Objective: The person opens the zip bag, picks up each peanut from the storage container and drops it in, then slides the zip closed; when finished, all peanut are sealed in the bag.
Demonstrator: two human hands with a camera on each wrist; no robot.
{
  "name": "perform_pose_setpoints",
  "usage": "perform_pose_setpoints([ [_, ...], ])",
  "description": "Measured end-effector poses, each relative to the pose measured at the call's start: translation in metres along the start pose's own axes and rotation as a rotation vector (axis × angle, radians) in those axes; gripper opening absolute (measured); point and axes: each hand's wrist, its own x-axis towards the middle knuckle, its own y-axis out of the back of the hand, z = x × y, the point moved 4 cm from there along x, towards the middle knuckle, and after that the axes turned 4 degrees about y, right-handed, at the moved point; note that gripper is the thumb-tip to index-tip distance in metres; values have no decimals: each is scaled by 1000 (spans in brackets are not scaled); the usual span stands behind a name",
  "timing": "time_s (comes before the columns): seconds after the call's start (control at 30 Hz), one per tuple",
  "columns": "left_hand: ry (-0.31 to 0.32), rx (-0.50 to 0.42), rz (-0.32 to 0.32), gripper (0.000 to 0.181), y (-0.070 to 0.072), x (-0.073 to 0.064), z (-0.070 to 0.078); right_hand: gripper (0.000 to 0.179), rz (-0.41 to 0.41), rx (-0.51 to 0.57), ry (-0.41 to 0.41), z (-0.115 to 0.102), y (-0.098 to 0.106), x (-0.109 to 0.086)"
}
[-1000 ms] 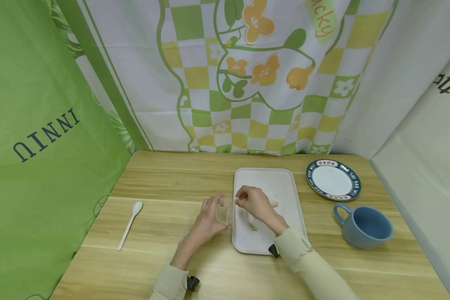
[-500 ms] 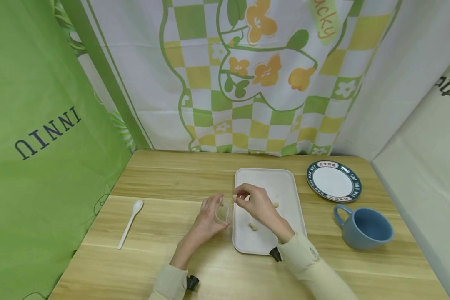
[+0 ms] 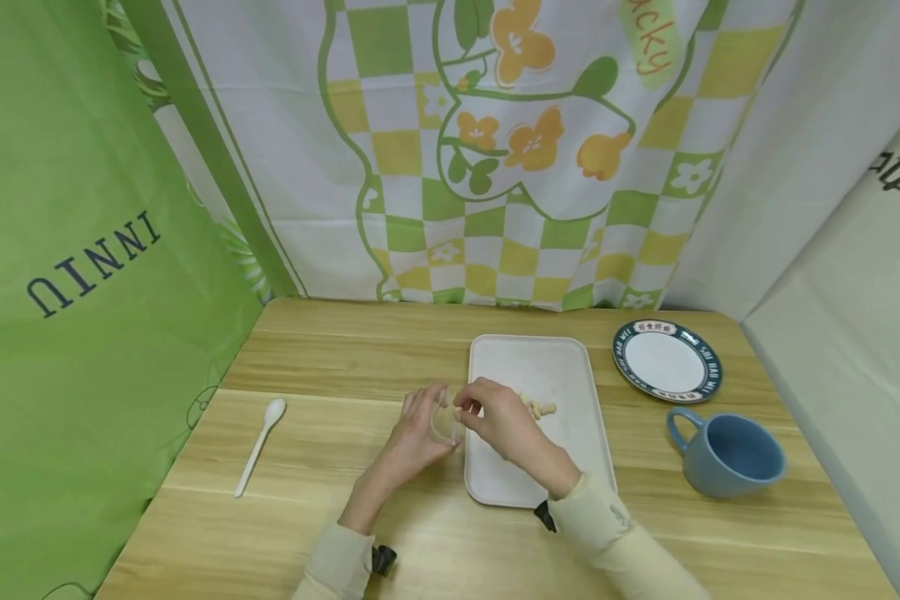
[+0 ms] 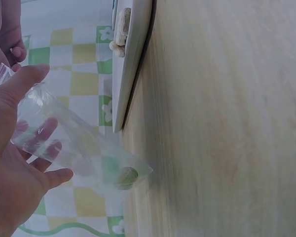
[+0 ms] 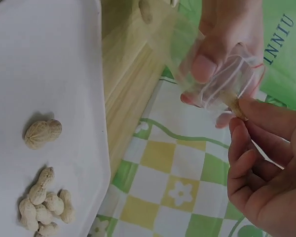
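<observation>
My left hand (image 3: 412, 437) grips a clear zip bag (image 4: 101, 153) by its mouth, thumb on one side and fingers spread behind the plastic. One peanut (image 4: 126, 177) lies in the bag's bottom corner. Thumb and fingertips of my right hand (image 3: 506, 421) pinch another peanut (image 5: 234, 104) right at the bag's open mouth. Beneath the right hand is the pale tray (image 3: 562, 367), left of which the bag is held. On that tray rest a lone peanut (image 5: 42, 133) and a small pile of peanuts (image 5: 44, 210), partly hidden by the right hand in the head view.
A white spoon (image 3: 261, 448) lies on the wooden table (image 3: 330, 350) at the left. Off to the right are a dark-rimmed plate (image 3: 663, 362) and a blue mug (image 3: 731, 454). A patterned curtain (image 3: 510, 192) hangs behind the table's back edge.
The right hand has moved from over the tray leftward and slightly down to the bag's mouth, carrying the peanut. The left hand and bag have stayed nearly in place.
</observation>
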Motion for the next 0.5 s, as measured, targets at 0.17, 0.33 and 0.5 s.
perform_pose_setpoints([
  [0.17, -7, -15, -3, 84, 0, 1, 1, 13, -13, -116, 67, -9, -5, 1],
  [0.33, -23, -19, -2, 83, -1, 1, 2, 16, -43, -135, 74, -11, -8, 1],
  [0.5, -16, -20, -7, 83, 0, 1, 2, 16, -27, -112, 57, -5, -2, -3],
])
